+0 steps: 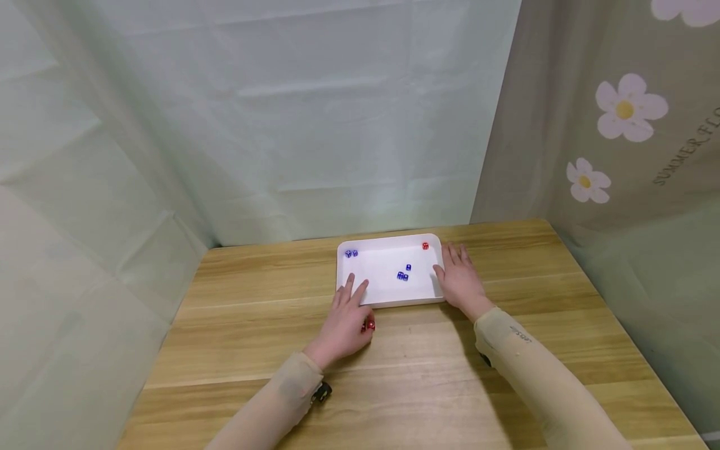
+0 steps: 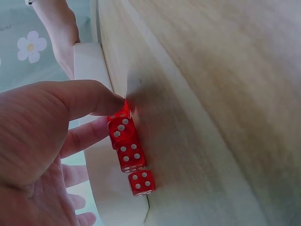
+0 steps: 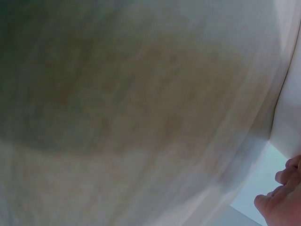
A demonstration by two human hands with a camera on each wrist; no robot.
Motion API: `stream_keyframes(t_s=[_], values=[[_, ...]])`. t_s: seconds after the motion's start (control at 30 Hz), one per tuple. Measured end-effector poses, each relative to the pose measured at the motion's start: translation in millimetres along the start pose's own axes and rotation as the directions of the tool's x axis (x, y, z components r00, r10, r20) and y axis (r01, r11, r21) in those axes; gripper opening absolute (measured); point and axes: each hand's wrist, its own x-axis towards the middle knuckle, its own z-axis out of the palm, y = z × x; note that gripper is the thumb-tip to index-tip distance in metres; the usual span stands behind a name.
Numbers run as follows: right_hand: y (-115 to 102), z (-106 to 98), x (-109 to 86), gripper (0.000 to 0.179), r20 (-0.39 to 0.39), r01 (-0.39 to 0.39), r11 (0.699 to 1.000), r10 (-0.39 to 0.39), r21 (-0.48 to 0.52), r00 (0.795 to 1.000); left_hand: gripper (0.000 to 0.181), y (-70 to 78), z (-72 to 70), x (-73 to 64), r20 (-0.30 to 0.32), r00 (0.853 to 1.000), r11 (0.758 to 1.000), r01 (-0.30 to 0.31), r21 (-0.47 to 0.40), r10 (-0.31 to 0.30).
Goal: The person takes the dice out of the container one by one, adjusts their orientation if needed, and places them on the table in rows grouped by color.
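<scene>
In the left wrist view, my left hand has thumb and index finger pinching a red die at the end of a row. More red dice with white pips line up beside it on the table along the tray's front side. From the head view, the left hand reaches over the near left rim of a white tray, its other fingers spread. My right hand rests at the tray's right side, fingers extended and thumb over the rim; the right wrist view catches only part of a hand.
Inside the tray lie blue dice near the middle, two more blue dice in the far left corner and a red die at the far right. The wooden table meets hanging cloth behind the tray.
</scene>
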Motion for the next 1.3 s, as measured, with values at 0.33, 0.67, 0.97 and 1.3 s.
stream_keyframes(t_s=[0.33,0.67,0.97,1.3], values=[[0.1,-1.3,-0.7,0.069,0.001,0.004,1.0,-0.004,0.004,1.0,0.013,0.7,-2.1,-0.8,0.008,1.0,1.0,0.01,-0.004,-0.01],[-0.5,-2.9,-0.7,0.069,0.006,-0.001,1.0,0.001,0.004,1.0,0.013,0.0,-1.7,-1.6,0.011,1.0,1.0,0.011,0.002,-0.011],[-0.7,-2.2,0.0,0.069,0.014,-0.004,1.0,0.004,0.008,1.0,0.013,0.4,-2.7,-2.5,0.012,1.0,1.0,0.01,0.0,-0.01],[-2.5,-3.5,-2.0,0.068,0.01,-0.005,1.0,0.004,0.009,1.0,0.011,2.5,-5.7,-2.4,-0.02,1.0,0.999,0.007,-0.033,-0.008]])
